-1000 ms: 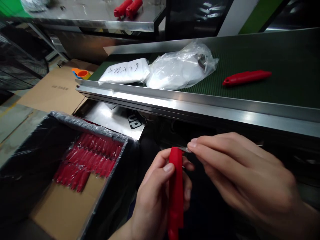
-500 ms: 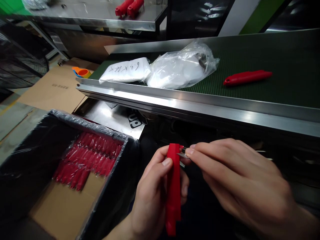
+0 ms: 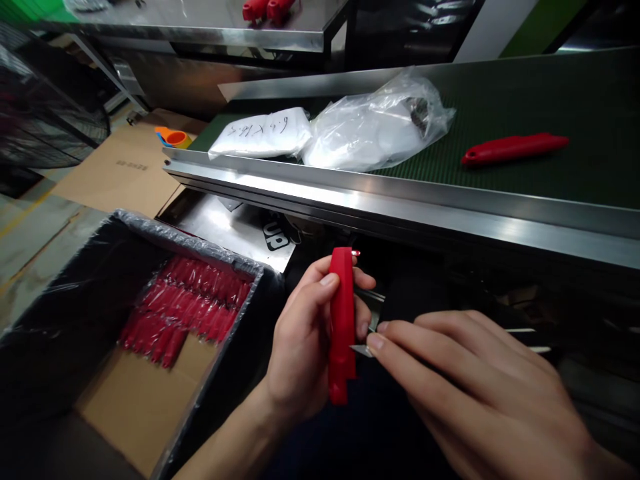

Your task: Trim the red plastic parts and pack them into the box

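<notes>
My left hand (image 3: 299,343) is wrapped round a long red plastic part (image 3: 342,307), shaped like a handle and held upright, with its thumb on the near face. A small light-coloured tip sticks out at the part's upper right. My right hand (image 3: 480,383) pinches a small pointed knife blade (image 3: 361,349) between thumb and fingers. The blade's point is at the right edge of the red part, low down; whether it touches I cannot tell. Most of the blade's back end is hidden by the fingers.
A conveyor (image 3: 500,203) runs across in front, bearing plastic bags (image 3: 370,130), a white packet (image 3: 260,133) and another red part (image 3: 515,149). At lower left stands a lined box (image 3: 190,413) with rows of bagged red parts (image 3: 185,300). An orange tape roll (image 3: 176,138) lies on cardboard.
My left hand has raised the red part a little. My right hand with the blade has moved down, from near the part's top to near its lower end. The view has shifted slightly.
</notes>
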`<state>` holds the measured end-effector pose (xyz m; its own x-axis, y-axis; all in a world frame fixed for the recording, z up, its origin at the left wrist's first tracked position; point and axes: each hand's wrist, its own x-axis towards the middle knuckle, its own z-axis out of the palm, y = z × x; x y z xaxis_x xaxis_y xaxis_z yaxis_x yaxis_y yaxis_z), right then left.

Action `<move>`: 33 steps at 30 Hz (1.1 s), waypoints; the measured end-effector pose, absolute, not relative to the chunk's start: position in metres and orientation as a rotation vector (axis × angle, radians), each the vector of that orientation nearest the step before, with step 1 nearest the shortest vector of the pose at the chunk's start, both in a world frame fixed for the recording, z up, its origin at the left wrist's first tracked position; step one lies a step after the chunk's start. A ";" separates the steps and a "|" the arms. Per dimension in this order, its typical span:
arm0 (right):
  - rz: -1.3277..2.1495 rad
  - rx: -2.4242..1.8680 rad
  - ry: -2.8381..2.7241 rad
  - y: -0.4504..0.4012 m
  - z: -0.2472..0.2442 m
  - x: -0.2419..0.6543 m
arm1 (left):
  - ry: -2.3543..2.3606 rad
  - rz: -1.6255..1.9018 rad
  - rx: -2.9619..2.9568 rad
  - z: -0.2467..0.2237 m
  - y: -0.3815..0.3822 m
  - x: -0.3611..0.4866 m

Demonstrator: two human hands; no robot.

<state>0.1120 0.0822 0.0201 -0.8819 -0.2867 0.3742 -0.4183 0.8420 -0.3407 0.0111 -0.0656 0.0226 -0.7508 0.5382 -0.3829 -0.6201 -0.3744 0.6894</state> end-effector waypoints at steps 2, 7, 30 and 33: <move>0.637 0.512 -2.703 0.080 0.019 0.113 | 1.133 2.148 -0.105 0.022 -0.063 0.009; 0.677 0.519 -2.672 0.077 0.020 0.111 | 1.068 2.144 -0.095 0.020 -0.062 0.006; 1.670 -0.387 -2.348 0.085 0.007 0.081 | 1.199 1.943 -0.060 0.009 -0.054 0.027; 1.738 -0.360 -2.333 0.097 0.019 0.080 | 1.181 1.785 0.042 0.005 -0.050 0.033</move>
<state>0.0801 0.0973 0.0188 -0.9482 0.3169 0.0216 0.0701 0.2748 -0.9589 0.0331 -0.0500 0.0049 -0.5386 0.7188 -0.4396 -0.6856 -0.0707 0.7245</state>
